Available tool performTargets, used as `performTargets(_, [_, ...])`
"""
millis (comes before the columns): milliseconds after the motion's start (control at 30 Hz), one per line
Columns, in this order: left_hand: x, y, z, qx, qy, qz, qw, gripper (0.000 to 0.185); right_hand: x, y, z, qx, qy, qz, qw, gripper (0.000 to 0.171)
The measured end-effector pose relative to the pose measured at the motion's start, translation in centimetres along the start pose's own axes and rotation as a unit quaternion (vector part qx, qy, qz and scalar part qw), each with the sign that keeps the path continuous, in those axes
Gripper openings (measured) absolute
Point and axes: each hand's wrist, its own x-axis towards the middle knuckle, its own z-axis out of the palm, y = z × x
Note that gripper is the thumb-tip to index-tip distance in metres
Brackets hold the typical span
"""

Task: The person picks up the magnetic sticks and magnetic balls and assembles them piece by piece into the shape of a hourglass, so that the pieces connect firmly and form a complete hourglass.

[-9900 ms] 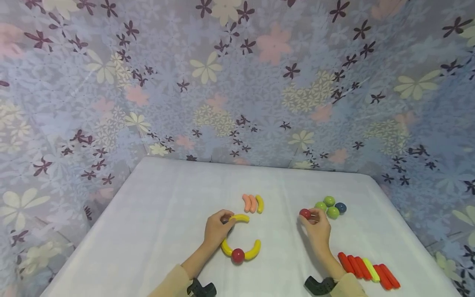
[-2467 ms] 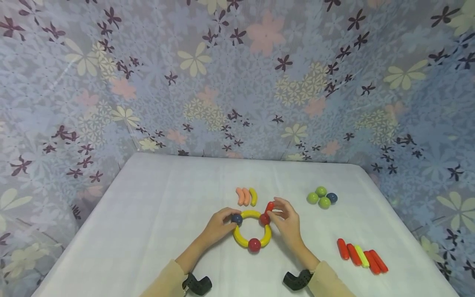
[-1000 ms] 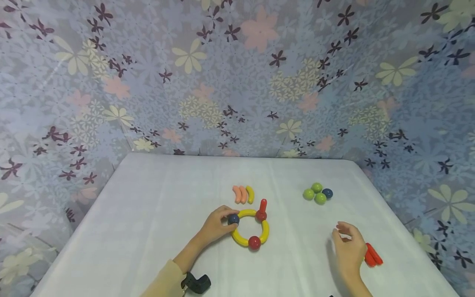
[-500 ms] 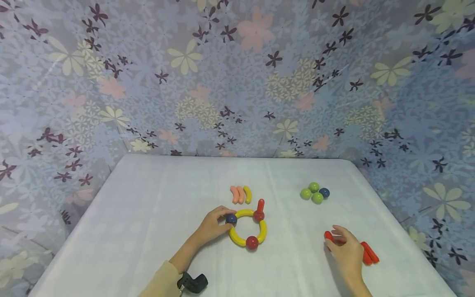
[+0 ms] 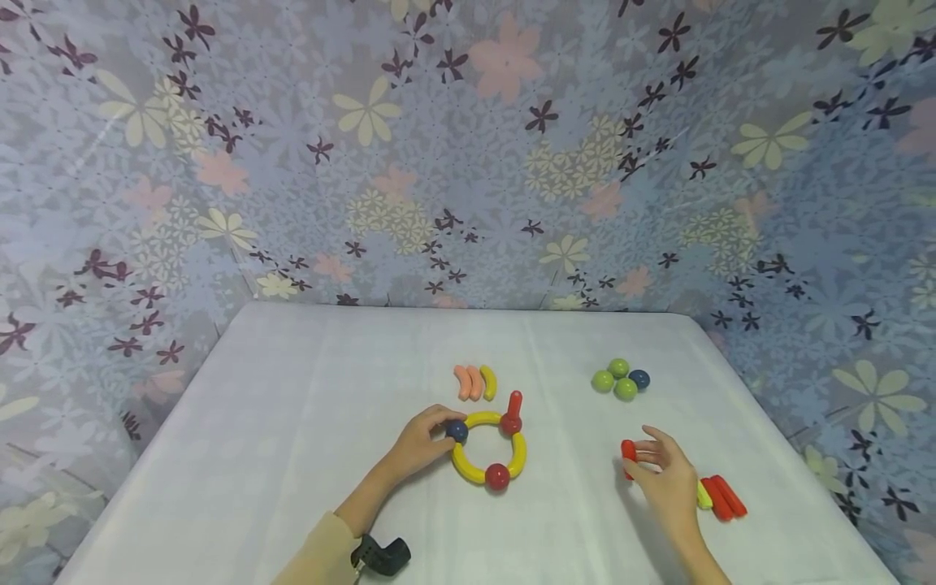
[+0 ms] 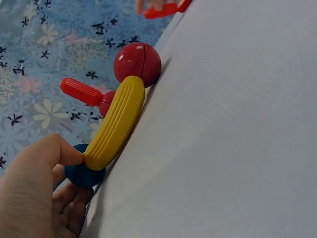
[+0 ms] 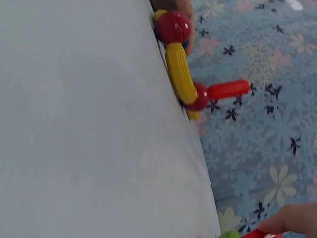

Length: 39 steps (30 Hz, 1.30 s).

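A ring of yellow curved pieces (image 5: 521, 455) lies mid-table, joined by a blue ball (image 5: 457, 431) and two red balls (image 5: 497, 477). A red stick (image 5: 515, 403) stands up from the far red ball. My left hand (image 5: 441, 431) pinches the blue ball, thumb against the yellow arc (image 6: 116, 121) beside the blue ball (image 6: 83, 173). To the right, my right hand (image 5: 638, 457) holds another red stick (image 5: 628, 451) a little above the cloth, left of the stick pile (image 5: 720, 496). The right wrist view shows the ring (image 7: 181, 69) edge-on.
Two pink curved pieces and a yellow one (image 5: 475, 382) lie behind the ring. Three green balls and a blue one (image 5: 620, 379) cluster at the back right. The white table (image 5: 292, 422) ends at flowered walls on three sides.
My right hand went to the stick pile, took one red stick and has carried it left, towards the ring. The left hand and the ring have stayed put.
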Motion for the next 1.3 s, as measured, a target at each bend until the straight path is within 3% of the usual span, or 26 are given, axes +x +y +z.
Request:
performTargets(233, [0.0,-0.2,0.0,-0.007,-0.002,-0.002,1.0000,0.036,-0.3,-2.2,2.7,0.110,-0.039,-0.007,0.993,0.049])
performTargets(367, [0.0,-0.2,0.0,-0.005,-0.001,0.000,1.0000,0.036,-0.7,-3.3,4.6,0.170,-0.075,-0.021,0.982,0.048])
performTargets(567, [-0.1,-0.1,-0.1,-0.008,-0.002,0.000,1.0000,0.036,-1.7,-5.0,7.1,0.216,-0.139,-0.038,0.966,0.046])
performTargets(733, [-0.1,0.1,-0.1,-0.012,-0.004,-0.001,0.9999,0.036,-2.8,-5.9,8.7,0.246,-0.191,-0.098,0.945,0.047])
performTargets(900, [0.0,0.3,-0.1,-0.014,-0.005,0.002,0.9999,0.037,-3.7,-6.3,9.5,0.256,-0.223,-0.151,0.928,0.047])
performTargets(1000, [0.0,0.3,0.0,-0.008,-0.006,0.002,0.9999,0.037,-4.1,-6.3,9.9,0.244,-0.235,-0.170,0.925,0.046])
performTargets(1300, [-0.2,0.4,-0.2,0.009,-0.004,0.017,0.9998,0.036,-4.6,-5.9,10.5,0.201,-0.267,-0.141,0.932,0.043])
